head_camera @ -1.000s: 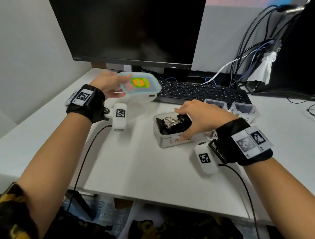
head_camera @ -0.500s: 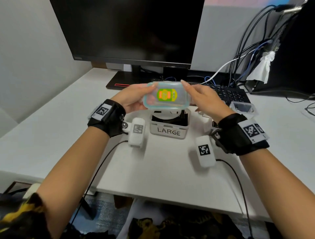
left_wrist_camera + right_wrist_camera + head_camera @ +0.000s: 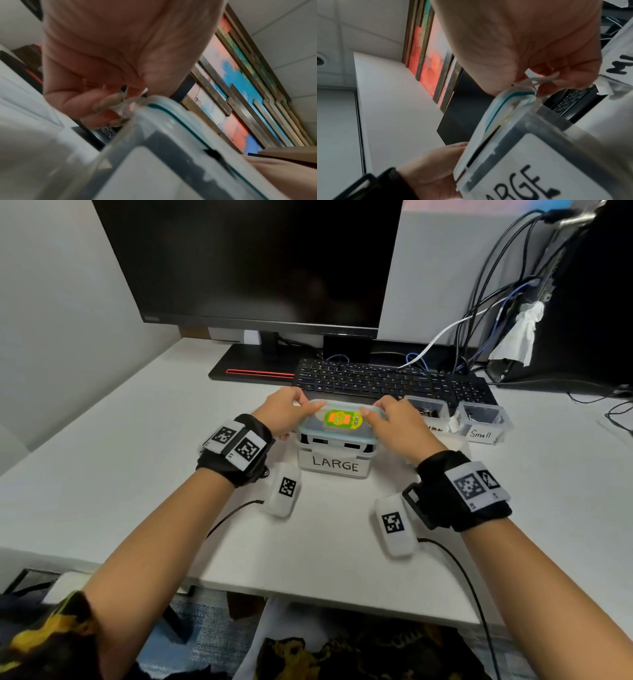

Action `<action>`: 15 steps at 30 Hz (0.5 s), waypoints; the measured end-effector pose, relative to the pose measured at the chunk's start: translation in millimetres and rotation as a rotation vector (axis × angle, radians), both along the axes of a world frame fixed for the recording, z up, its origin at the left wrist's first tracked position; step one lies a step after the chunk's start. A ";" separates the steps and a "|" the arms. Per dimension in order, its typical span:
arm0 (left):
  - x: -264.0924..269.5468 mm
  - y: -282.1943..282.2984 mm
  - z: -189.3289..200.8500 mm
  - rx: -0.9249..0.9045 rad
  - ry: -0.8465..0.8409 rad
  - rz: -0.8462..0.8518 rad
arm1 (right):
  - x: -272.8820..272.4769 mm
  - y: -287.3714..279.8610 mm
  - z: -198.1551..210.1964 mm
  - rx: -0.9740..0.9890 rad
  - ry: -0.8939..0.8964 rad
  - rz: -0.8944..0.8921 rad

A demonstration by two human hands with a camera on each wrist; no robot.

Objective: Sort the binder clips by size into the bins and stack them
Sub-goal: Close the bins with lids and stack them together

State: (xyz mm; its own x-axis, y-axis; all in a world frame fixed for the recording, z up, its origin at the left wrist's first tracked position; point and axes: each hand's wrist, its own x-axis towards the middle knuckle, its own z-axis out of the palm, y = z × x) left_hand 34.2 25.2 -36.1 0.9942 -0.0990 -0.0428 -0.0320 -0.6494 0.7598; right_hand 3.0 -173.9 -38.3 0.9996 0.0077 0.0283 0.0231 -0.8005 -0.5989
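The lid (image 3: 339, 419) lies flat on the LARGE bin (image 3: 337, 463), which stands on the desk (image 3: 137, 460) just in front of the keyboard (image 3: 394, 381). Its long axis runs left to right across the person's view, in line with the bin's own long side, its stickered face up and the bin's label turned toward the person. The left hand (image 3: 286, 414) takes the lid's left end and the right hand (image 3: 399, 422) its right end, likely so that the lid comes down level and both side latches can be pressed home together. In the left wrist view the left fingers (image 3: 102, 102) are curled down over the lid's corner, pinching its clear latch tab; in the right wrist view the right fingers (image 3: 556, 78) are bent the same way round the tab at the other end. Neither hand is spread flat; each has a light fingertip hold on the lid's edge. A dark gap shows beneath the lid's near rim, so it seems seated but not yet snapped shut. Two more bins sit to the right, near the keyboard: one marked Small (image 3: 481, 422), and one between it and the right hand (image 3: 428, 410) whose label is partly hidden. Both stand uncovered, so closing and stacking them appears to remain.
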 end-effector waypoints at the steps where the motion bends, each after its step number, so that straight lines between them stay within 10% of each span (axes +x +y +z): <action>1: -0.2 0.2 1.2 0.022 -0.006 -0.001 | -2.0 1.1 -0.6 -0.010 0.010 0.008; 15: -17.0 -5.9 7.6 0.174 0.017 -0.044 | -22.2 -4.5 -0.6 0.099 0.109 0.086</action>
State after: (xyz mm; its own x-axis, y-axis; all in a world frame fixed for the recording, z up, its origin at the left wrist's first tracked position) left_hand 17.2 19.3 -28.5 0.9880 -0.1322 -0.0796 -0.0516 -0.7691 0.6370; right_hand -19.2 -178.4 -38.9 0.9926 0.0957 -0.0751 0.0196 -0.7351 -0.6777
